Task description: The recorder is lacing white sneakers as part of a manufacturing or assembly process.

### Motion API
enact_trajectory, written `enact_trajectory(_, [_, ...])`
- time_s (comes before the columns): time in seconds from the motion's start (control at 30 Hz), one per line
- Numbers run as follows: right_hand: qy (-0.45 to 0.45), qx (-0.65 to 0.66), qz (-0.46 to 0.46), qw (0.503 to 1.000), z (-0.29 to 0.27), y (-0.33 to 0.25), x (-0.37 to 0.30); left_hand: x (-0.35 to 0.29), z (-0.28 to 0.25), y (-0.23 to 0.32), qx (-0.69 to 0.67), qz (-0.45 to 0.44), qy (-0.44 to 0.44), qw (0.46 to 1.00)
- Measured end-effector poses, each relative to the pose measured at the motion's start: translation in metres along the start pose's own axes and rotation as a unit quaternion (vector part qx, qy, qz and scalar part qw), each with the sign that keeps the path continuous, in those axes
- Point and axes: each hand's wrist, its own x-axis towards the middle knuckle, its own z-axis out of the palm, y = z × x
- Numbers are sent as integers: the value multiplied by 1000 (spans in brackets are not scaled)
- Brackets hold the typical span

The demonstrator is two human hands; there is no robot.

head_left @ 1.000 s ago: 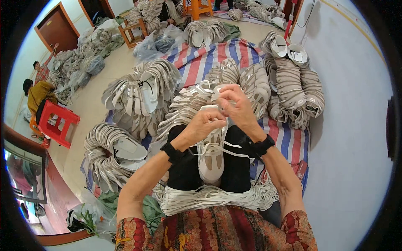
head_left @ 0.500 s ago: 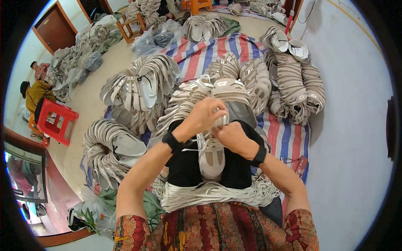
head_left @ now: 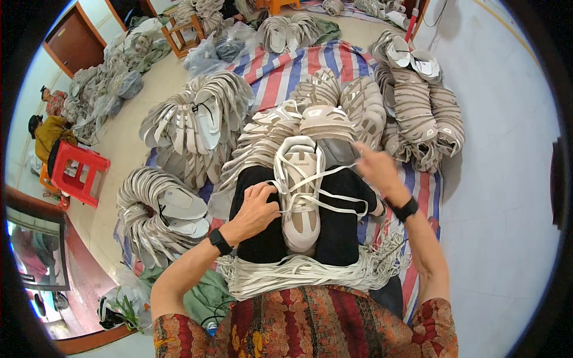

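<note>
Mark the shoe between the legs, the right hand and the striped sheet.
Shoe (head_left: 302, 201), head view: laced middle.
Right hand (head_left: 379, 170), head view: blurred middle.
Striped sheet (head_left: 307, 62), head view: bare far part.

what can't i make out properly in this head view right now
In the head view:
Right hand: fingers blurred by motion, so whether they hold anything is unclear.
Left hand: the hand itself hides what is under its palm.
Shoe: its upper hides the sole.
Orange stool: cut off by the top edge.

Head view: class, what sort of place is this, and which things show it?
Probably a small shoe workshop: bundled shoe uppers are heaped on a striped sheet, and loose white laces lie across the person's lap.
</note>
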Motion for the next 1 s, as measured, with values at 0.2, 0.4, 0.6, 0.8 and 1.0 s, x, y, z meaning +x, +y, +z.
enact_trajectory(0.2, [-44, 4, -193, 980, 52, -75, -15, -12, -31, 1, -202, -82, -46, 975])
enact_trajectory(0.4, [47, -88, -235, 967, 63, -71, -5, -19, -59, -9, -378, -190, -75, 903])
enact_trajectory(0.6, [195, -216, -17, 956, 2, 7, 7, 11, -32, -9, -255, -131, 20, 958])
enact_trajectory(0.8, [195, -125, 209, 950, -33, 92, -26, 73, -18, 9, -135, -58, 142, 979])
enact_trajectory(1.0, [32, 78, -89, 992, 11, -33, -59, 86, -12, -1, 5, 9, 101, 995])
